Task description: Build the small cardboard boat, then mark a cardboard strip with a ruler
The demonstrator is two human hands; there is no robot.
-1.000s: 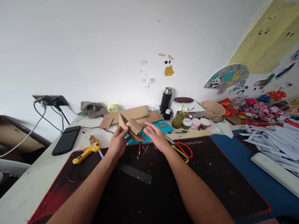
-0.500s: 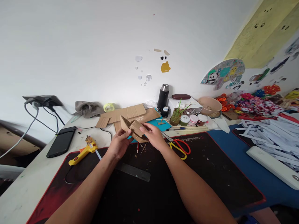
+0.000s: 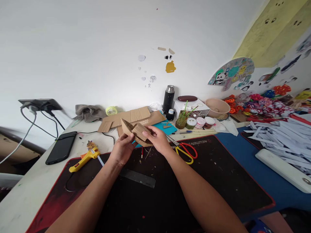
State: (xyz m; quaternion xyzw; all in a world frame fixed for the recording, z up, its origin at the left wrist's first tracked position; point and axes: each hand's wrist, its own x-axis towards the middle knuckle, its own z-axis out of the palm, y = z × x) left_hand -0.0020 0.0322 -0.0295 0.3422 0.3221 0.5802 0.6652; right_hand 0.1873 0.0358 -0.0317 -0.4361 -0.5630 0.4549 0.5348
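We hold a folded cardboard piece up off the surface, between both hands. Our left hand grips its near lower edge from beneath, fingers closed around it; our right hand pinches the right-hand flap, thumb on top. Just right of the right hand lie the scissors; left of the left hand sits the glue gun, and a ruler rests on the black mat below our wrists. Beyond the fingers, flat cardboard sheets are spread. We judge that pressing too hard could crease the flap wrongly, or the piece could slip onto the mat.
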